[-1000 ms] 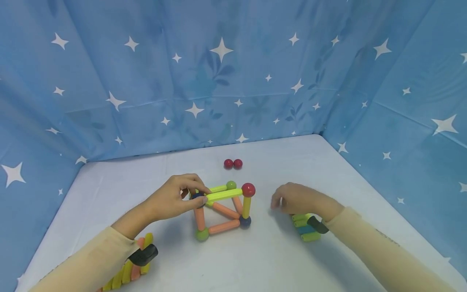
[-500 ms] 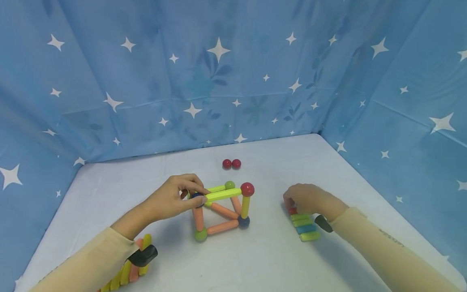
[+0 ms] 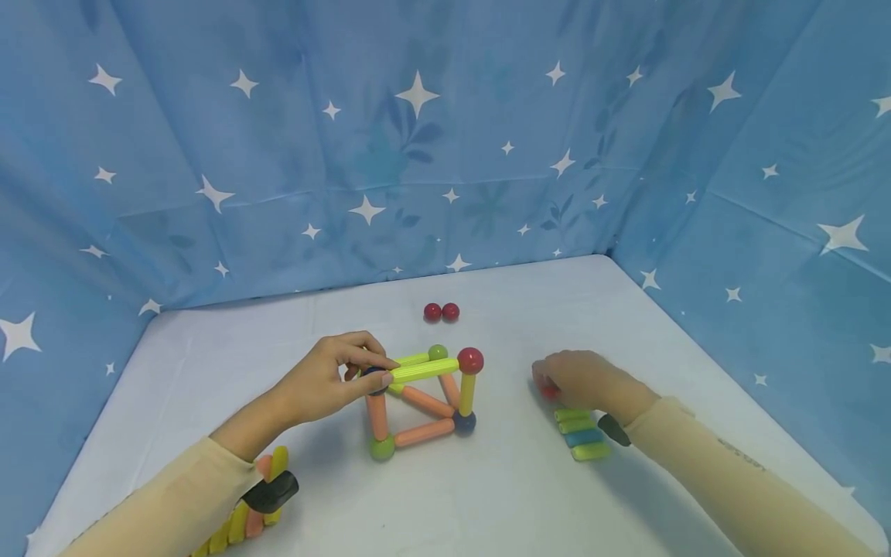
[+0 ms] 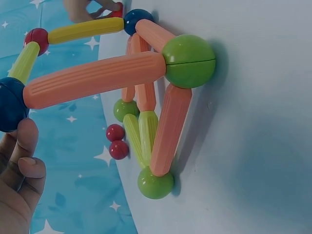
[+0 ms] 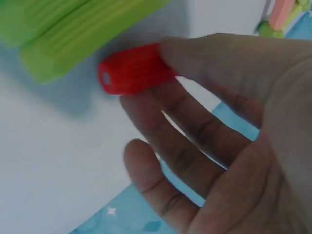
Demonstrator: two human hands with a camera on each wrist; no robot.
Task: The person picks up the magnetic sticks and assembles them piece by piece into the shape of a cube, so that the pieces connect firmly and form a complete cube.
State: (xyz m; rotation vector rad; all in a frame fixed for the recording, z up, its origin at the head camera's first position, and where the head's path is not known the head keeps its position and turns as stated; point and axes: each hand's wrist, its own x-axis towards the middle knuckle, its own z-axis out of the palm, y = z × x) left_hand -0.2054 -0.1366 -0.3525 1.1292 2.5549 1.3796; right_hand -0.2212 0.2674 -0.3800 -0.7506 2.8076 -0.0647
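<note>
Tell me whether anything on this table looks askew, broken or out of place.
Nothing stands out. The rod-and-ball frame stands with every visible joint seated, the left hand steadying its blue ball. The right hand lifts a red rod from a neat row of rods.

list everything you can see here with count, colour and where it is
stick-and-ball frame: 1, orange, yellow and green sticks with green, blue and red balls, table centre
loose balls: 2, red, behind the frame
red stick: 1, right of the frame, at the right fingers
stick row: 3 visible, green and blue, under the right wrist
stick pile: several, yellow and orange, near left
table: 1, white
backdrop: 1, blue with white stars
hands: left hand pinches the frame's top blue ball; right hand holds the red stick
</note>
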